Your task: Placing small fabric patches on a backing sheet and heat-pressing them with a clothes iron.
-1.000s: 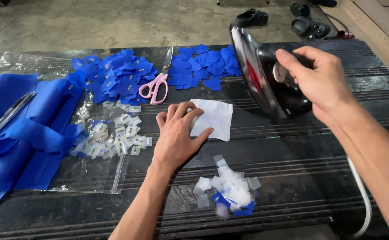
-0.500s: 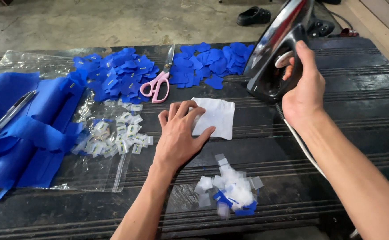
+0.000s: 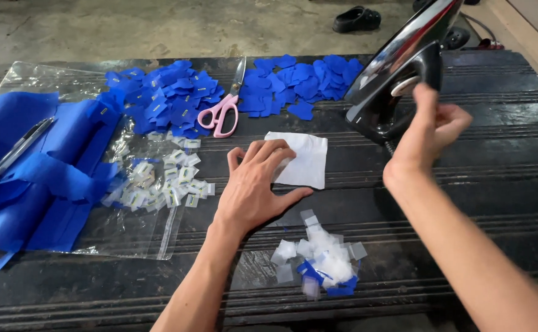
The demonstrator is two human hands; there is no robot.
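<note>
My left hand (image 3: 253,190) lies flat with spread fingers on the dark table (image 3: 502,178), its fingertips resting on a white square of cloth (image 3: 310,163). A black iron (image 3: 398,74) stands upright on its heel at the back right. Just in front of it my right hand (image 3: 431,130) hovers, fingers loosely curled and off the handle, holding nothing. A small heap of white and blue scraps (image 3: 321,261) lies near the front edge, between my forearms.
Pink-handled scissors (image 3: 223,110) lie between two piles of blue cut pieces (image 3: 170,98) (image 3: 299,83). Small white labels (image 3: 164,184) sit on a clear plastic bag (image 3: 127,230). Blue fabric (image 3: 29,184) with a pen (image 3: 14,150) covers the left. A shoe (image 3: 358,18) is on the floor beyond.
My right hand tipped the iron from lying tilted over the table to standing on its heel at the back right, then let go. My left hand stayed on the white cloth.
</note>
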